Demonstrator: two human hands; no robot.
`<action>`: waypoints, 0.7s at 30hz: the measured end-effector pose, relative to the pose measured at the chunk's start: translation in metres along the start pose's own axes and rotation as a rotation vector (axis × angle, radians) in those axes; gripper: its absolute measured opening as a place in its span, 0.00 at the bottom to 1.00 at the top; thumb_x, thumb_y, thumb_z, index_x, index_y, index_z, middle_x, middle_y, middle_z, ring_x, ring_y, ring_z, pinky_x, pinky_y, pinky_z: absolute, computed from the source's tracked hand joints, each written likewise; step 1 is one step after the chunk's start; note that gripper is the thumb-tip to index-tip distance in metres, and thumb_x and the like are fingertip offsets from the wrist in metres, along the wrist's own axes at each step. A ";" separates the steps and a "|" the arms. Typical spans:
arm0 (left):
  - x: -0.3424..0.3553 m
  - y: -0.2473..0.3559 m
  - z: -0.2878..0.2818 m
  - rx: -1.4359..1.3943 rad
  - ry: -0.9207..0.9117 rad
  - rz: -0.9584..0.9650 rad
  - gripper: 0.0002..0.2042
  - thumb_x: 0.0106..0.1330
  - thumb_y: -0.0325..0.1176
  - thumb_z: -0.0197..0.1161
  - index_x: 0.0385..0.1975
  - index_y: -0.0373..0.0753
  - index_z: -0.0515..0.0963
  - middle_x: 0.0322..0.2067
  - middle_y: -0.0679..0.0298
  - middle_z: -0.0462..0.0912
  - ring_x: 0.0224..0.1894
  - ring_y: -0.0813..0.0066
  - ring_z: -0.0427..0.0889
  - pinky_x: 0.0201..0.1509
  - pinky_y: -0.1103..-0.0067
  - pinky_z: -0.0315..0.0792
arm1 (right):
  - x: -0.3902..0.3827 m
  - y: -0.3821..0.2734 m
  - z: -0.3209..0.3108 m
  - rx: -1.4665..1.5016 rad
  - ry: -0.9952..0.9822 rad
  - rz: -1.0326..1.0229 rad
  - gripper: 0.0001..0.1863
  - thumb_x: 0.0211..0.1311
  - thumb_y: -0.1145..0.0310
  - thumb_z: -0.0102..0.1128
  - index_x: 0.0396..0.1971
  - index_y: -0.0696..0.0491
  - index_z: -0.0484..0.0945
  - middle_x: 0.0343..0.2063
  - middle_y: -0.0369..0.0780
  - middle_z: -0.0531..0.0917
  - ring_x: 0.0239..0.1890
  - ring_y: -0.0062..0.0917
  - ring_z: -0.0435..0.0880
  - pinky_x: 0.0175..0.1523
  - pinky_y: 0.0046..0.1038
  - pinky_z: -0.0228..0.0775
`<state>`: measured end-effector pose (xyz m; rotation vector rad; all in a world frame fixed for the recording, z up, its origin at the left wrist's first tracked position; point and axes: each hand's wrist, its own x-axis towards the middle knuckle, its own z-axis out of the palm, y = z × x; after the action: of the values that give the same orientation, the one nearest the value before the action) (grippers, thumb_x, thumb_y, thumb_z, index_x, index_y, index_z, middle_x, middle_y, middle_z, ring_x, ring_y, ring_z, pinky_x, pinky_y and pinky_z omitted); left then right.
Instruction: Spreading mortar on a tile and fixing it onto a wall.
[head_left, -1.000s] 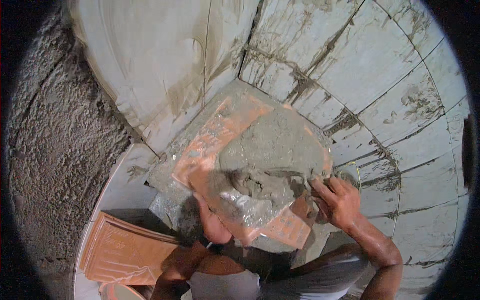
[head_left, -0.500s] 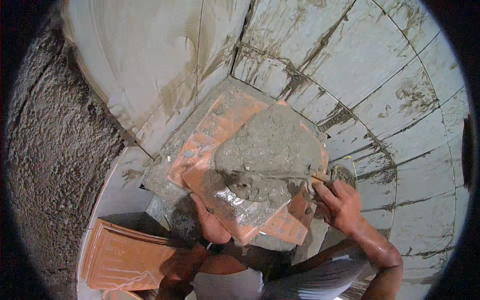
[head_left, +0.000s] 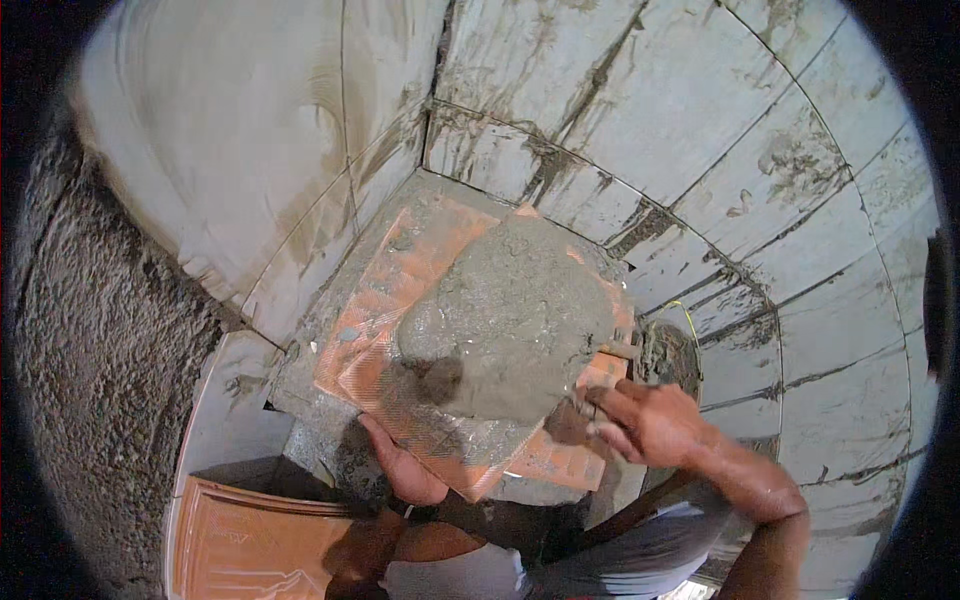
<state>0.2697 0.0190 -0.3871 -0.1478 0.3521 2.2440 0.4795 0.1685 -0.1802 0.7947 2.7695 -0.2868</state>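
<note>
An orange tile (head_left: 475, 480), ribbed side up, carries a broad mound of wet grey mortar (head_left: 520, 290). My left hand (head_left: 405, 470) grips its near left edge, the fingers partly hidden beneath. At the right edge of the mound, my right hand (head_left: 650, 420) is closed on what looks like a trowel; mortar and fingers hide most of it. A short light-brown stick or handle (head_left: 618, 350) lies just beyond those fingers. Under the held tile is another orange tile (head_left: 390, 270), spotted with mortar.
Several orange tiles (head_left: 260, 540) are stacked at the lower left. Mortar-streaked pale tiled walls (head_left: 740, 130) meet in a corner ahead. A rough dark cement surface (head_left: 110, 330) borders the left side. Beside the right wall stands a dark round container (head_left: 672, 355) with a yellow rim or cord.
My right hand has drawn nearer to me and turned, and the furrowed mortar by it is now smoother. My left hand still grips the tile. The whole view has shifted slightly.
</note>
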 end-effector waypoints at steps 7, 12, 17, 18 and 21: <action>-0.001 -0.003 0.008 -0.059 0.006 -0.088 0.29 0.75 0.57 0.46 0.67 0.44 0.65 0.63 0.63 0.72 0.61 0.62 0.72 0.66 0.65 0.66 | 0.022 0.068 -0.019 -0.081 -0.025 0.164 0.21 0.67 0.55 0.53 0.56 0.49 0.72 0.38 0.51 0.83 0.36 0.52 0.83 0.38 0.48 0.76; 0.004 -0.014 0.009 0.114 0.189 0.017 0.32 0.73 0.61 0.45 0.68 0.44 0.62 0.66 0.63 0.68 0.64 0.60 0.69 0.67 0.64 0.64 | 0.025 0.089 0.000 0.463 0.087 0.288 0.21 0.72 0.53 0.50 0.49 0.56 0.77 0.36 0.46 0.84 0.29 0.36 0.83 0.38 0.39 0.75; 0.000 -0.004 -0.007 0.028 0.136 0.067 0.28 0.75 0.56 0.46 0.67 0.43 0.65 0.62 0.61 0.72 0.61 0.61 0.72 0.64 0.65 0.67 | 0.013 0.027 -0.002 0.920 -0.384 0.601 0.22 0.75 0.51 0.47 0.50 0.54 0.76 0.31 0.41 0.82 0.26 0.28 0.79 0.35 0.36 0.75; 0.001 -0.006 -0.001 0.098 0.260 0.146 0.28 0.76 0.55 0.46 0.66 0.43 0.65 0.62 0.61 0.73 0.60 0.61 0.73 0.63 0.65 0.68 | 0.006 0.021 0.001 0.844 -0.328 0.388 0.21 0.74 0.50 0.47 0.51 0.53 0.75 0.31 0.42 0.82 0.24 0.30 0.81 0.33 0.38 0.75; 0.003 -0.002 -0.014 -0.081 -0.034 -0.114 0.27 0.76 0.55 0.45 0.66 0.42 0.65 0.62 0.59 0.72 0.60 0.59 0.73 0.64 0.64 0.68 | -0.010 0.006 0.005 0.442 -0.178 0.099 0.22 0.72 0.49 0.48 0.53 0.50 0.74 0.32 0.43 0.82 0.24 0.38 0.83 0.31 0.43 0.76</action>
<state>0.2691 0.0184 -0.4018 -0.1678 0.2285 2.1461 0.4913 0.1675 -0.1826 0.9465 2.5188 -0.9231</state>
